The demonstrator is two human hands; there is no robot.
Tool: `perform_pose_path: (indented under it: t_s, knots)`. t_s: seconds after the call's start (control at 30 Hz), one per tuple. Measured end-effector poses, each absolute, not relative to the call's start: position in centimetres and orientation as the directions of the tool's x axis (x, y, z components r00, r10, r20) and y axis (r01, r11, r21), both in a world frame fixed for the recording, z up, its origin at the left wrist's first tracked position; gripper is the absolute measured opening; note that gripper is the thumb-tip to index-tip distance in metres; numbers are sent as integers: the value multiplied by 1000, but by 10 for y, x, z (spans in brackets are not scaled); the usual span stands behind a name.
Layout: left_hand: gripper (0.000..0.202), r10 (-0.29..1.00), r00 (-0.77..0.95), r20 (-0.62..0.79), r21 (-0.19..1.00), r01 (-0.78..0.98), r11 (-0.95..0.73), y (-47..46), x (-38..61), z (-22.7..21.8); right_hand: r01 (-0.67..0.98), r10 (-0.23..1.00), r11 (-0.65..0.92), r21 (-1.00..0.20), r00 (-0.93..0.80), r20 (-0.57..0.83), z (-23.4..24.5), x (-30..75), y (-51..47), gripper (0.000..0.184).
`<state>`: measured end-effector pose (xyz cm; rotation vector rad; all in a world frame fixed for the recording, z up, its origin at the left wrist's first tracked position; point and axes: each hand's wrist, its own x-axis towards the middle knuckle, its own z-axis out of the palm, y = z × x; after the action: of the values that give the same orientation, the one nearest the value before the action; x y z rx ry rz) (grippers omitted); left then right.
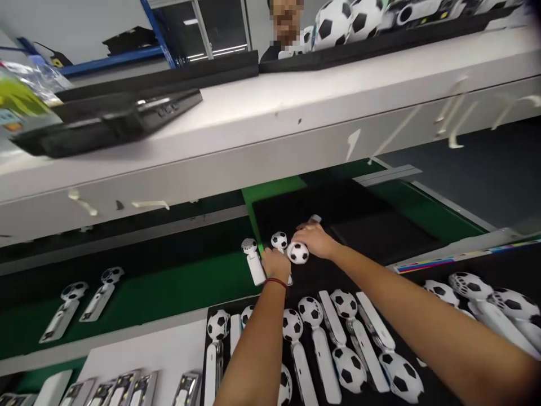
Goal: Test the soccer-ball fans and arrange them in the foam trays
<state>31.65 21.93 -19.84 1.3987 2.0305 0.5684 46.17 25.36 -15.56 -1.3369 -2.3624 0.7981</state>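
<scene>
My left hand (275,264) is closed around a white handheld fan with a soccer-ball head (279,241); part of its handle shows below the fingers. Right beside it, my right hand (315,239) grips another soccer-ball fan (298,253), whose round head points toward me. The fingers hide most of that fan's handle. Just left of my left hand, a third fan (255,265) lies on the green belt's edge. Both hands are over the black sheet (359,225) on the belt.
Nearer me, a black tray holds several soccer-ball fans (323,355). More fans (502,310) lie at right, and two (101,293) on the green belt (169,287) at left. A white shelf (253,124) crosses above, carrying black trays (110,127). A person (287,25) is behind it.
</scene>
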Motion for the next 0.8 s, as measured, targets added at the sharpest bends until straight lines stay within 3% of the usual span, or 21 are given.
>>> perform_pose_path:
  t_s: [0.1,0.2,0.3,0.4,0.47,0.57,0.63,0.7,0.8]
  knots:
    - [34,922,-313,-227,624,680,385,218,279,-208,547,647,638,-542,-762,-7,-170,468,257,30]
    - [37,869,-415,-270,590,642,490,221,240,-218,483,558,726,-489,-830,10,-185,466,254,40]
    - [38,809,-460,-366,567,579,586,230,222,-231,533,612,721,-442,-789,47,-194,466,245,63]
    - [34,791,-429,-436,616,499,610,237,219,-232,632,730,652,-420,-673,120,-193,466,224,64]
    - [34,797,-418,-436,682,425,595,232,219,-221,667,820,562,-489,-527,225,-185,460,204,57]
    - [38,848,-372,-378,817,296,494,202,215,-184,538,907,412,-735,-317,277,-160,434,170,48]
    - [39,894,-300,-334,891,210,403,166,216,-152,331,949,223,-917,-290,126,-136,408,147,50]
    - [43,932,-191,-308,951,-40,306,124,221,-120,77,923,-99,-992,-366,-120,-108,380,126,66]
    - [59,958,-170,-231,852,-512,114,67,230,-83,-137,723,-537,-832,-583,-370,-65,345,93,92]
